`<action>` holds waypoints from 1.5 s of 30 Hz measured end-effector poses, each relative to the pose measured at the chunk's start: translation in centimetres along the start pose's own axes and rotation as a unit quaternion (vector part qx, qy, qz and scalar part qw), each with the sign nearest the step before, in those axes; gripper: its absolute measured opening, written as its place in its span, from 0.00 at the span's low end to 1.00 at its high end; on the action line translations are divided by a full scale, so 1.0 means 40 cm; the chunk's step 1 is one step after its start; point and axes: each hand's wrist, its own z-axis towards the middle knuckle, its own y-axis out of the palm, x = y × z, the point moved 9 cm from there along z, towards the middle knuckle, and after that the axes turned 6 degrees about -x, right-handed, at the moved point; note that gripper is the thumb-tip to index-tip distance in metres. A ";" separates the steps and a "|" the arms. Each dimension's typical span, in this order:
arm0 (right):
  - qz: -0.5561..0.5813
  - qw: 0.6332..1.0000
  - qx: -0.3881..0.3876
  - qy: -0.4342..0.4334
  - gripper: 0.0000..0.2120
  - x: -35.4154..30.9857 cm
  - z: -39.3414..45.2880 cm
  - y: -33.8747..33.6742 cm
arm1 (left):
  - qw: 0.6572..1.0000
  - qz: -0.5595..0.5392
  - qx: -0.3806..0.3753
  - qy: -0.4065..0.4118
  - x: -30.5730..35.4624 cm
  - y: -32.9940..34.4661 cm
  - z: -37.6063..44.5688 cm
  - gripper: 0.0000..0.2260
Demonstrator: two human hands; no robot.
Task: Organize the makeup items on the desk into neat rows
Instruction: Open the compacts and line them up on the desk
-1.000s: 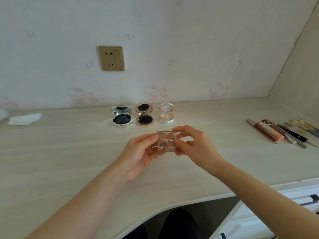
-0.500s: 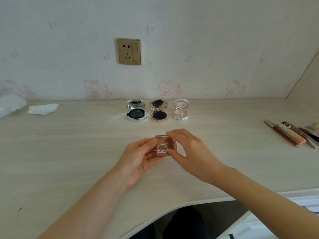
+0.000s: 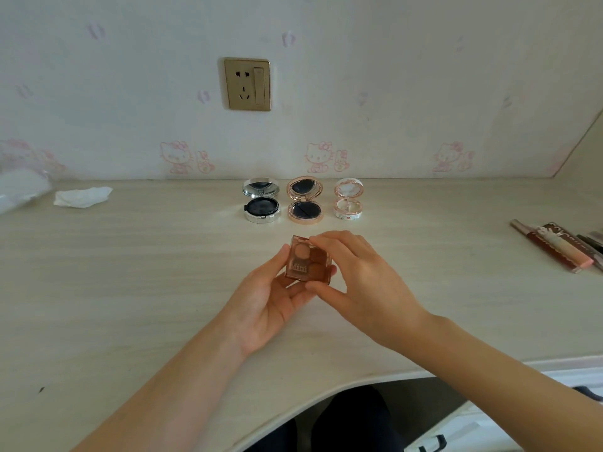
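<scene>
A small square brown eyeshadow palette [image 3: 306, 261] with a clear lid is held above the desk's middle. My left hand [image 3: 266, 300] cradles it from below and the left, thumb on its left edge. My right hand [image 3: 357, 282] pinches it from the right, with fingertips on its top edge and the thumb under its lower corner. Behind it, three open round compacts stand in a row near the wall: a silver one [image 3: 262, 200], a rose-gold one [image 3: 304, 200] and a small white one [image 3: 348, 199].
Several lip gloss tubes [image 3: 554, 247] lie at the desk's right edge. A crumpled white tissue [image 3: 83, 196] and a clear plastic bag [image 3: 19, 189] sit at the far left. A wall socket [image 3: 247, 83] is above the compacts. The curved desk edge [image 3: 326, 394] is near me.
The palette has tilted back, so its coloured pans now show through the lid. My right fingers moved to its top edge. The view has shifted left and downward.
</scene>
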 end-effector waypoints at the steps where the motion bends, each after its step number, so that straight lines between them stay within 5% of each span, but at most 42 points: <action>1: -0.013 1.000 0.005 -0.004 0.26 -0.005 -0.001 -0.003 | 1.000 -0.001 -0.003 0.001 0.000 -0.001 0.000 0.16; 6: -0.062 0.998 0.011 -0.022 0.25 -0.020 0.000 -0.010 | 1.000 0.003 -0.010 -0.003 -0.005 -0.007 0.004 0.16; 18: 0.095 0.993 -0.061 0.030 0.23 0.019 0.036 -0.048 | 0.997 0.052 -0.050 0.008 0.006 0.004 0.006 0.15; 25: 0.068 0.975 -0.204 0.051 0.18 0.036 0.045 -0.067 | 0.997 0.054 -0.048 0.001 0.000 0.007 0.008 0.17; 32: 0.070 0.993 -0.089 0.027 0.12 0.067 0.071 -0.074 | 0.987 0.154 0.023 0.049 0.023 -0.016 0.009 0.11; 35: 0.051 0.994 -0.093 0.041 0.12 0.098 0.080 -0.048 | 0.930 0.328 0.096 0.131 0.071 -0.039 0.000 0.11; 41: 0.050 0.991 -0.115 0.051 0.11 0.126 0.076 0.011 | 0.685 0.680 0.084 0.249 0.091 0.017 -0.020 0.11; 45: 0.045 0.991 -0.116 0.049 0.11 0.131 0.077 0.029 | 0.641 0.726 0.057 0.241 0.066 0.019 -0.007 0.13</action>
